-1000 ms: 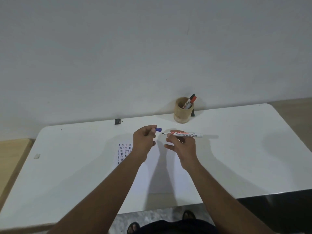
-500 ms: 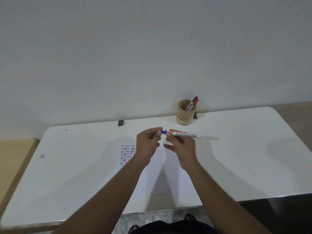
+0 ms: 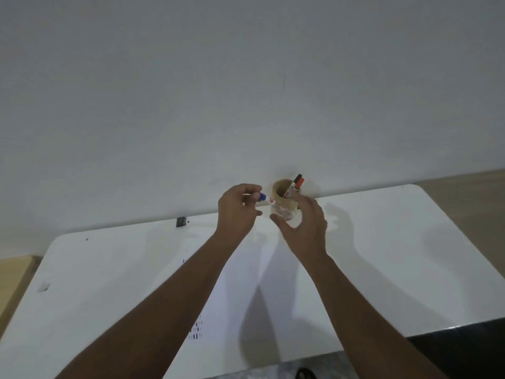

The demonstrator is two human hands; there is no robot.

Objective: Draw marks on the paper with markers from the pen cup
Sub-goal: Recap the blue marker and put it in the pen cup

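The marker [image 3: 269, 201], capped a moment ago, has moved up to the cup [image 3: 284, 199] at the desk's [image 3: 410, 242] far edge. Left hand [image 3: 236, 212] pinches its blue end; right hand [image 3: 303, 225] is half-curled, grip unclear. Likely returning it; paper [image 3: 218, 296] lies behind.

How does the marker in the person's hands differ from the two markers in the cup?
The blue-capped marker lies roughly level, held in the left hand; the two markers stand tilted in the pen cup. Its cap is blue; theirs are black and red. It looks blurred; they look sharp. All have white barrels.
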